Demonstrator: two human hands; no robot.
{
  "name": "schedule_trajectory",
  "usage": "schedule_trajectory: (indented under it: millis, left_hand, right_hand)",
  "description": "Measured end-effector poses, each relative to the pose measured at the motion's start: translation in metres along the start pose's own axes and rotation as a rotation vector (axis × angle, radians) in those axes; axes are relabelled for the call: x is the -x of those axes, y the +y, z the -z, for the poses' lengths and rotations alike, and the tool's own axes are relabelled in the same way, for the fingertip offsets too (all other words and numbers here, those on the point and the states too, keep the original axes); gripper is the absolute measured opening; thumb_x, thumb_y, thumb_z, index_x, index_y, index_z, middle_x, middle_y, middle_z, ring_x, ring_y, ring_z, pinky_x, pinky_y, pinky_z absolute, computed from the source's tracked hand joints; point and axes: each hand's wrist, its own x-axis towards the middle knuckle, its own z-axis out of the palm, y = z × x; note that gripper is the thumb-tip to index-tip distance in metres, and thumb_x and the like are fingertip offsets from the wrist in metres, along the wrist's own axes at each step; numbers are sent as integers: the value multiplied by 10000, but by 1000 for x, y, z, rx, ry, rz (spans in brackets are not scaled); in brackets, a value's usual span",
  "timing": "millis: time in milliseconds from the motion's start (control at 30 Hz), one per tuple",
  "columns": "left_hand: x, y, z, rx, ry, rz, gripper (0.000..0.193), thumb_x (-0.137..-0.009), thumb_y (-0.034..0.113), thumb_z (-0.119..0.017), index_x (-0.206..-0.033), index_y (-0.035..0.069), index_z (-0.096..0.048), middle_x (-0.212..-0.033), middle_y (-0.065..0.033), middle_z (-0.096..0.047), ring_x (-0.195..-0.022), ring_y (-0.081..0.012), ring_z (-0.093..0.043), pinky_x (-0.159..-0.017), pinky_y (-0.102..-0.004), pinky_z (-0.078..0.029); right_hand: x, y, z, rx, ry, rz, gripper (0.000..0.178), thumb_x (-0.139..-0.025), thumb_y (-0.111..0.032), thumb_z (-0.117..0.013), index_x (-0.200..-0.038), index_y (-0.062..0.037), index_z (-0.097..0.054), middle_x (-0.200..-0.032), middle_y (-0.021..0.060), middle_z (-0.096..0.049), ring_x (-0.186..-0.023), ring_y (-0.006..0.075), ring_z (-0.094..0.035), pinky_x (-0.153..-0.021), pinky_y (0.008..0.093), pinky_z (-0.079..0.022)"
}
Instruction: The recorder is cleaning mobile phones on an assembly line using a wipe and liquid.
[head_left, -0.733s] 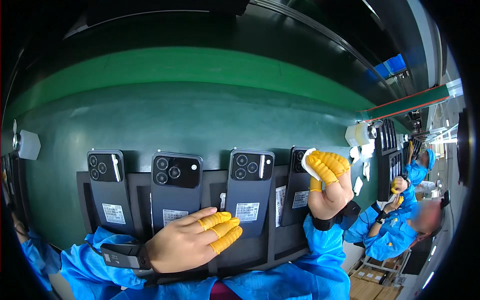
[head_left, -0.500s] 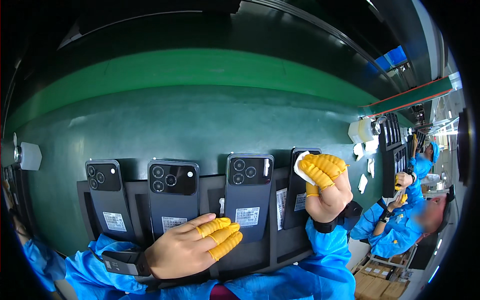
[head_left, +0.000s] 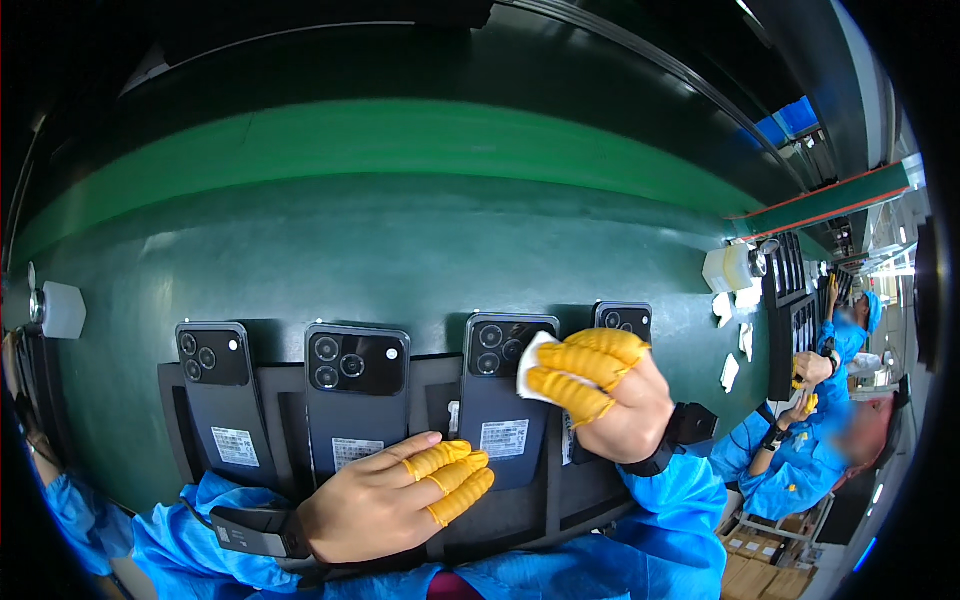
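Four dark phones lie back up in a row on a black slotted tray [head_left: 515, 512]. My right hand [head_left: 612, 395], in yellow finger cots, pinches a white wipe [head_left: 533, 368] against the third phone [head_left: 500, 405], beside its camera block. Partly behind that hand is the rightmost phone [head_left: 624, 316], its camera end showing. My left hand [head_left: 385, 505] rests flat, fingers together and stretched out, over the lower end of the second phone [head_left: 357, 415]; its cots are yellow too. The leftmost phone [head_left: 222, 400] lies untouched, with a white label on its back.
On the green bench [head_left: 400, 250], a white bottle [head_left: 733, 268] stands at right near crumpled white wipes [head_left: 729, 373]. Another white bottle [head_left: 64, 310] is at far left. Black trays [head_left: 783, 345] and co-workers in blue sleeves [head_left: 780, 490] are beyond on the right; another blue sleeve [head_left: 85, 520] shows at lower left.
My right hand has moved left with the wipe, from the rightmost phone to the third one, uncovering the rightmost phone's cameras. My left hand stays nearly in place.
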Motion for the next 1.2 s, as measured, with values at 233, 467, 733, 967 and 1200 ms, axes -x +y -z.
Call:
schedule_trajectory:
  millis: [233, 467, 733, 967, 1200]
  left_hand:
    - [-1, -1, 3, 22, 14, -9, 367, -808, 166, -655, -1170, 168, -716, -1194, 14, -670, -1136, -146, -630, -1058, -314, -474]
    - [-1, 1, -1, 71, 44, 18, 360, -806, 165, -670, -1162, 173, -724, -1172, 16, -676, -1118, -149, -639, -1045, -318, -485]
    - [1, -1, -2, 48, 43, 24, 369, -805, 168, -673, -1170, 179, -722, -1180, 33, -676, -1121, -137, -638, -1046, -308, -484]
    - [-1, 0, -3, 42, 72, 5, 393, -796, 161, -661, -1185, 170, -715, -1179, 30, -673, -1120, -122, -635, -1077, -307, -458]
    - [-3, -1, -2, 47, 69, -4, 388, -798, 157, -654, -1181, 161, -717, -1169, 31, -674, -1111, -119, -637, -1075, -308, -460]
  right_hand:
    - [-10, -7, -17, 56, -87, 114, 436, -559, -67, -663, -984, 16, -715, -1050, 148, -667, -910, 288, -638, -801, 371, -571]
    - [-1, -14, -14, -66, -93, 22, 443, -498, -26, -664, -934, 14, -727, -1004, 142, -681, -868, 282, -642, -766, 373, -568]
    - [2, -16, -3, -108, 5, -52, 399, -490, 23, -672, -881, -6, -747, -954, 124, -718, -795, 278, -646, -728, 357, -561]
    - [-16, 8, -8, 5, -57, 157, 377, -554, -12, -706, -931, -3, -728, -1020, 116, -679, -892, 281, -627, -774, 372, -562]
    - [-28, 24, -5, -42, -233, 287, 287, -610, -59, -682, -892, -6, -689, -987, 110, -653, -980, 280, -624, -819, 364, -568]
